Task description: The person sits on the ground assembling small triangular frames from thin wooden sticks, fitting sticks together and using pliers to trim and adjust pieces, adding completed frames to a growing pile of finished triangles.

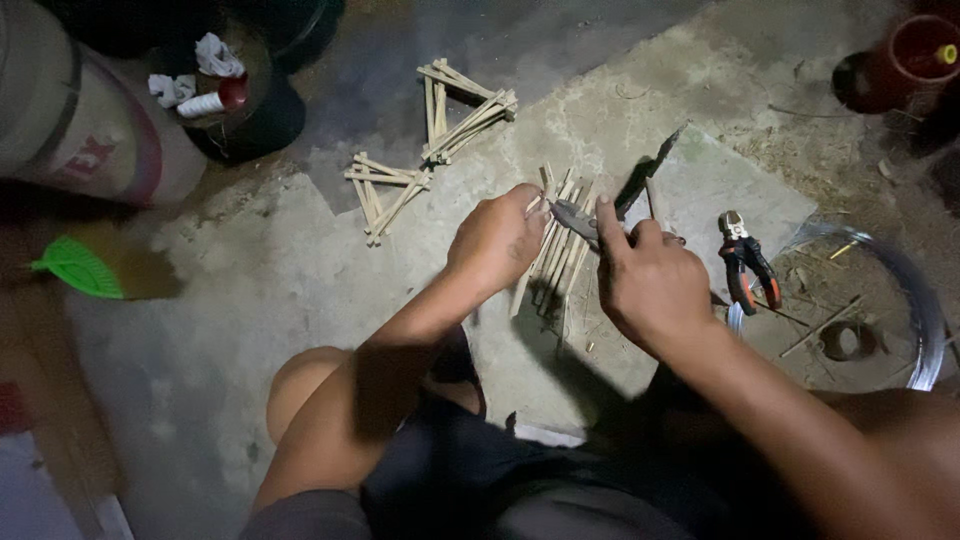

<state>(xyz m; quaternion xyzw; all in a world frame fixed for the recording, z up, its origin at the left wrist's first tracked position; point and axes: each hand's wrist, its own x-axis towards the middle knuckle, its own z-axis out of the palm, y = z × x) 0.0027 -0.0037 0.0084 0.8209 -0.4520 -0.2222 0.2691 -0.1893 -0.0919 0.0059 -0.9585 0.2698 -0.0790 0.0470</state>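
Note:
My left hand pinches the end of a thin bamboo stick over a loose pile of bamboo sticks on the concrete floor. My right hand grips a knife whose dark blade points up and to the right, its edge meeting the stick near my left fingertips. Both hands are close together above the pile.
Two bundles of tied sticks lie further back. Orange-handled pliers rest to the right beside a coil of wire. A green fan-shaped object lies at left, a sack and a dark pot at the back left, and a red container at the back right.

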